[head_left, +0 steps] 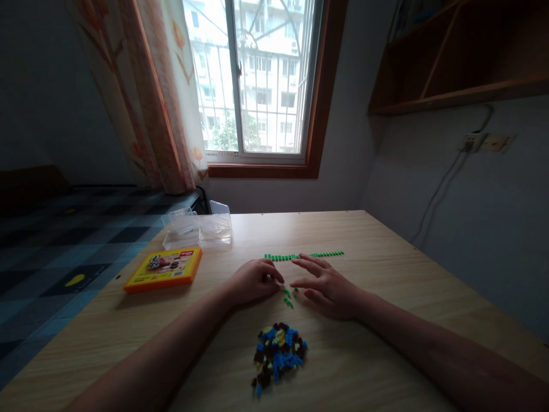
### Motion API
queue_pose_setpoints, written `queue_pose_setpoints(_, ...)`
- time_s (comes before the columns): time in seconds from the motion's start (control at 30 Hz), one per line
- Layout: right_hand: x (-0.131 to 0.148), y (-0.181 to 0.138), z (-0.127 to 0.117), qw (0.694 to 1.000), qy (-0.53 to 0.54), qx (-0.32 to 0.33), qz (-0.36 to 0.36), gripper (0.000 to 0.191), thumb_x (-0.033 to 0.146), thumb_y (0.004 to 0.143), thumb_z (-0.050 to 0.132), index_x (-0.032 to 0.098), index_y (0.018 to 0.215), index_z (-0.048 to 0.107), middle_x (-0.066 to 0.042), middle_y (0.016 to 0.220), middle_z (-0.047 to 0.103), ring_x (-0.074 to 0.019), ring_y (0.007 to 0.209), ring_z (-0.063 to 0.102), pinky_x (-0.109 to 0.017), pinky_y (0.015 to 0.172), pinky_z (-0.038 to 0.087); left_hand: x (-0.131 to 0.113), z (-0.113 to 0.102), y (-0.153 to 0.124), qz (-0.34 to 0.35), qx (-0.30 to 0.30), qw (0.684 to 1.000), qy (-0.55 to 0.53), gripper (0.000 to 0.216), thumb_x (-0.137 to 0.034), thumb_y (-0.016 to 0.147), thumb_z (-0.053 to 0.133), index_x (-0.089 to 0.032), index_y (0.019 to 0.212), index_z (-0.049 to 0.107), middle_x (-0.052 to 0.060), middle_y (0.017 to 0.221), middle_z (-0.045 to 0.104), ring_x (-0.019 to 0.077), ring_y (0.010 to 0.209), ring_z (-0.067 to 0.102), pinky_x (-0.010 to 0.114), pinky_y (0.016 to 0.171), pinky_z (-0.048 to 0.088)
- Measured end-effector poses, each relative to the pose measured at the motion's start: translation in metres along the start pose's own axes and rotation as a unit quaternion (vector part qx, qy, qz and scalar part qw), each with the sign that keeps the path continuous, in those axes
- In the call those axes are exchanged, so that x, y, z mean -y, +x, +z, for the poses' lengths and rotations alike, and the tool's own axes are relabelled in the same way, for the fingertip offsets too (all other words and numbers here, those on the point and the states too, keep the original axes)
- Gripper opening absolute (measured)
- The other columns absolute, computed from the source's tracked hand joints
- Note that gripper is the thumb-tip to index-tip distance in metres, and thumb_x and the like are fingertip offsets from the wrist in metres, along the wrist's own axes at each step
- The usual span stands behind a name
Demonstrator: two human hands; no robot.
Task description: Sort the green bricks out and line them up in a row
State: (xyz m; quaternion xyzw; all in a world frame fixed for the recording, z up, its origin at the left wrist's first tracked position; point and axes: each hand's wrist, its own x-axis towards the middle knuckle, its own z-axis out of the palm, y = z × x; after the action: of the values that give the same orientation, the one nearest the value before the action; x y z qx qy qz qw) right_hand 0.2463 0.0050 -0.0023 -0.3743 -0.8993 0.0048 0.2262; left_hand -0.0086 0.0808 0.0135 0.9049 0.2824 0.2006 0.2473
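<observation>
A line of small green building bricks (281, 257) runs left to right across the wooden table. My left hand (255, 281) rests just in front of the line's left part, its fingers curled in; whatever they may hold is hidden. My right hand (326, 286) is open with its fingers spread, the fingertips over the middle of the line. Several loose green bricks (287, 297) lie on the tabletop between and below my hands. Closer to me is a heap of blue, dark brown and yellow bricks (278, 352), touched by neither hand.
At the left stands an orange-yellow box (165, 269) with a printed picture. Clear plastic trays (197, 232) sit behind it. A bed with a checked cover (98, 229) adjoins the table's left. Beyond the table are a window (266, 80) and a wall shelf (463, 57).
</observation>
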Motion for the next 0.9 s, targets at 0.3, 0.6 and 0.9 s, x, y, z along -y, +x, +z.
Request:
queue_pose_setpoints(0.3,0.0019,0.0008,-0.0013,0.999,-0.004,0.040,-0.024,0.038,0.039,0.099,0.044,0.034,0.134,0.059,-0.005,0.159,0.029,-0.0315,0.146,0.023,-0.054,0.115,0.024,-0.0044,-0.0019,0.0006,-0.004,0.008,1.000,-0.001,0.018,-0.022,0.076,0.068,-0.025,0.088,0.080,0.002,0.082,0.064,0.0127,0.070,0.058,0.022,0.066,0.046)
queue_pose_setpoints(0.6,0.0000,0.0003,-0.0007,0.999,0.004,0.032,0.000,0.036,0.040,0.099,0.042,0.033,0.127,0.064,-0.004,0.157,0.032,-0.0329,0.147,0.021,-0.056,0.114,0.025,0.0005,-0.0003,0.0002,0.011,0.027,1.000,-0.008,0.017,-0.024,0.077,0.070,-0.027,0.091,0.081,0.002,0.086,0.064,0.0131,0.076,0.060,0.021,0.070,0.047)
queue_pose_setpoints(0.9,0.0007,0.0005,-0.0020,0.999,-0.002,0.052,-0.004,0.038,0.044,0.100,0.039,0.036,0.128,0.063,-0.004,0.158,0.030,-0.0325,0.148,0.019,-0.058,0.114,0.025,0.0030,-0.0007,0.0007,0.035,0.054,0.998,0.004,0.020,-0.021,0.081,0.067,-0.028,0.094,0.080,0.001,0.087,0.063,0.0122,0.078,0.059,0.021,0.075,0.046)
